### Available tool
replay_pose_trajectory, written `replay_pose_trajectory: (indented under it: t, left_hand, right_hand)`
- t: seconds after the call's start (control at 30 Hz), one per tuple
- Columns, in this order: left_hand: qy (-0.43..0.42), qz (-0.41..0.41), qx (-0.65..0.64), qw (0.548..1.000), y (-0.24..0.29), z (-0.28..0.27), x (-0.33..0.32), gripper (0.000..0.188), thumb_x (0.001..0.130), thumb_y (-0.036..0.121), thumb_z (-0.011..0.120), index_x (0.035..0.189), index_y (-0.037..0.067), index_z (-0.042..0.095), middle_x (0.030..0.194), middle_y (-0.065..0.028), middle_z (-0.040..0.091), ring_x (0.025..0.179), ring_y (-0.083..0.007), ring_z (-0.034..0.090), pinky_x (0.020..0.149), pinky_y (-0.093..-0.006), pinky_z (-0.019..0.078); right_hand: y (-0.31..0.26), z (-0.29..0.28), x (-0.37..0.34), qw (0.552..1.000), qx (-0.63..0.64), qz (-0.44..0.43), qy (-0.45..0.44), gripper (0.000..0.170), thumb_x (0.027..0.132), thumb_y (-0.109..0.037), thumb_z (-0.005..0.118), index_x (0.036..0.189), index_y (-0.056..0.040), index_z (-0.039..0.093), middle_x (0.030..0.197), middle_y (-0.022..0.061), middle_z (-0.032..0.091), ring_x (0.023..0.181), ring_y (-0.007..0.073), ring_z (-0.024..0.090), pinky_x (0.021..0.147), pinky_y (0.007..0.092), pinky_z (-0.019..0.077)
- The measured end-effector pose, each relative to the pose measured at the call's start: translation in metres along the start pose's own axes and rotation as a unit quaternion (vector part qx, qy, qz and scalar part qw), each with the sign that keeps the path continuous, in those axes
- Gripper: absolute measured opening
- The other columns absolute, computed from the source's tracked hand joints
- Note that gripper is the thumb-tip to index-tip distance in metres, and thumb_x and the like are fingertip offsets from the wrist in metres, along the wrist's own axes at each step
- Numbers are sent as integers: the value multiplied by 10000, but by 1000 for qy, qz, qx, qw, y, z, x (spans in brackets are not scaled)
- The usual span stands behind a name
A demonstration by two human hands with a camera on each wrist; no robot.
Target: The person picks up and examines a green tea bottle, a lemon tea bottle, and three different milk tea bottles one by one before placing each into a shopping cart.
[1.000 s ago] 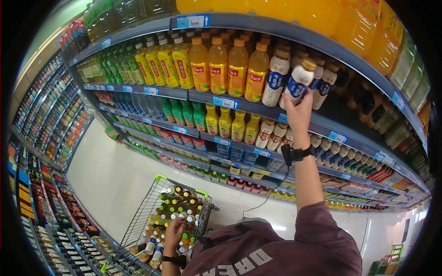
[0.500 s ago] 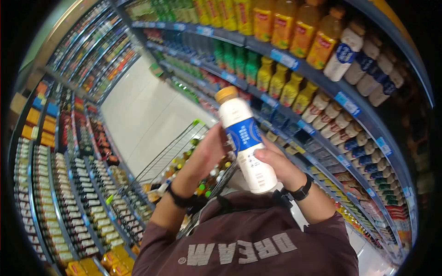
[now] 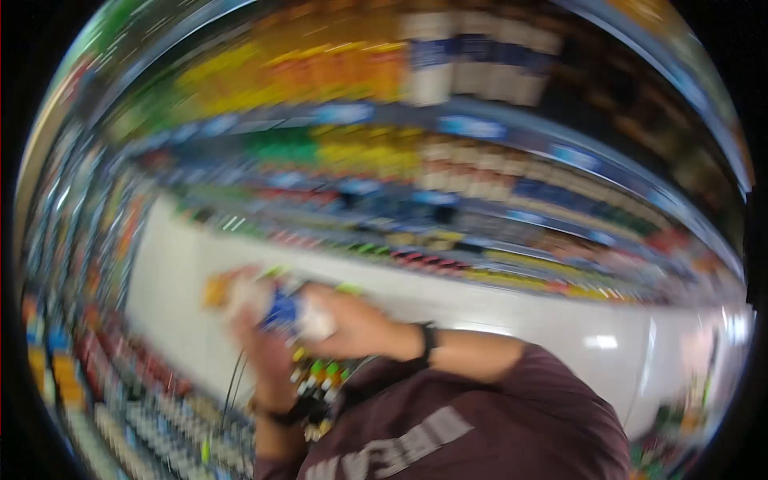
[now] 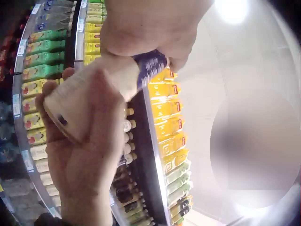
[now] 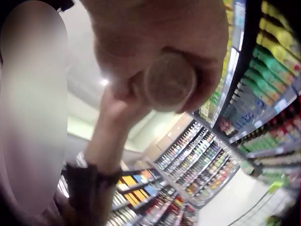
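Observation:
Both hands hold one white bottle of milk tea [image 3: 282, 310] with a blue label and an orange-gold cap; it lies tilted, cap to the left, and is motion-blurred in the head view. My right hand [image 3: 352, 320] grips its lower part, and the round base [image 5: 169, 84] faces the right wrist camera. Nearer the cap, my left hand [image 3: 266, 352] has its thumb across the white body and its fingers curled round the far side, as the left wrist view shows. Part of the blue label is covered by the right hand [image 4: 150, 28].
Below the hands stands a cart partly hidden by them, with several capped bottles [image 3: 324, 372] in it. Long drink shelves [image 3: 384, 112] run across the front, with more milk tea bottles [image 3: 480, 60] on the upper one. Other stocked shelves [image 3: 120, 376] rise at the left.
The right hand took the bottle off the shelf and brought it down to the left hand. Since then the bottle has turned from near upright to lying leftward, and the left hand has closed round it.

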State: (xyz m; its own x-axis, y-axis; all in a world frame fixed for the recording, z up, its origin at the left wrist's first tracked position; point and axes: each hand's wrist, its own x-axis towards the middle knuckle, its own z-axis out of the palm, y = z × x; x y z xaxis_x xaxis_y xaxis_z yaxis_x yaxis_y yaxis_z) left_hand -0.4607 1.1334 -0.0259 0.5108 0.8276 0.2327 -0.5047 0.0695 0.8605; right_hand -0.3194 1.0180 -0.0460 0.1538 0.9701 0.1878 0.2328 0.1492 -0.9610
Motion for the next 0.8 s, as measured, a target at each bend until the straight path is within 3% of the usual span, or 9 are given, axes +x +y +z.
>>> replay_pose_trajectory:
  t: [0.07,0.17,0.3,0.33,0.37,0.53,0.57,0.63,0.8]
  left_hand:
    - [-131,-38,-143,980,20,-7,4,546,1058,342,483,1521,66,393,1423,-142,556,1236,-275,599,1123,-452,443]
    - [-207,-97,-330,916,25,6,12,337,1073,299,471,1298,49,477,1114,-68,566,935,-204,552,927,-422,496]
    - [-302,-56,-306,901,15,2,21,319,1062,288,526,1279,57,485,1197,-78,547,1032,-205,550,947,-397,492]
    - [-143,-19,-171,975,10,3,18,340,1063,302,532,1286,49,490,1213,-80,548,1060,-205,555,964,-383,490]
    - [25,14,-27,999,7,5,15,361,1063,316,538,1294,41,494,1230,-81,549,1088,-205,560,982,-370,487]
    - [53,-18,-45,997,-7,26,16,477,1045,373,575,1400,72,470,1277,-89,556,1165,-218,562,1056,-399,475]
    - [-69,-64,-98,991,-12,18,12,537,1027,400,597,1420,67,450,1303,-95,553,1212,-234,554,1090,-426,455]
    - [-199,-133,-95,966,-13,26,-8,733,920,510,713,1410,45,431,1380,-120,544,1364,-296,503,1172,-490,387]
    - [-332,-253,-23,908,-13,17,-36,777,790,514,828,1311,62,472,1441,-192,538,1386,-343,495,1161,-497,408]
  right_hand:
    - [41,18,-1,988,43,-147,-13,695,772,-363,840,1308,-18,562,1134,199,696,998,310,692,772,413,564]
    - [28,8,-16,688,612,195,-337,504,926,-334,677,1317,-35,566,994,200,701,747,300,712,667,449,611]
    - [26,6,-12,963,233,-35,-127,552,851,-247,801,1291,-33,545,1070,186,697,898,341,709,766,439,567]
    - [-17,-21,-22,995,33,12,-89,597,806,-184,811,1288,-13,502,1165,174,669,1182,296,638,900,412,526]
    - [-13,-15,-23,998,-52,-33,7,605,792,-186,814,1285,-29,499,1112,169,672,1116,309,660,873,428,530]
    - [-17,-9,-35,974,-169,-61,136,577,825,-224,802,1285,-51,500,983,155,691,843,314,727,707,436,581]
    - [-12,-8,-36,993,114,34,21,576,853,-242,772,1313,-47,486,945,162,698,765,313,731,640,427,594]
    - [-1,-2,-41,842,498,152,-139,580,934,-367,678,1369,-47,467,884,169,709,619,290,730,504,377,611]
    - [-3,-8,-45,853,447,202,-179,605,997,-516,567,1355,-29,538,920,204,720,676,301,744,544,382,612]
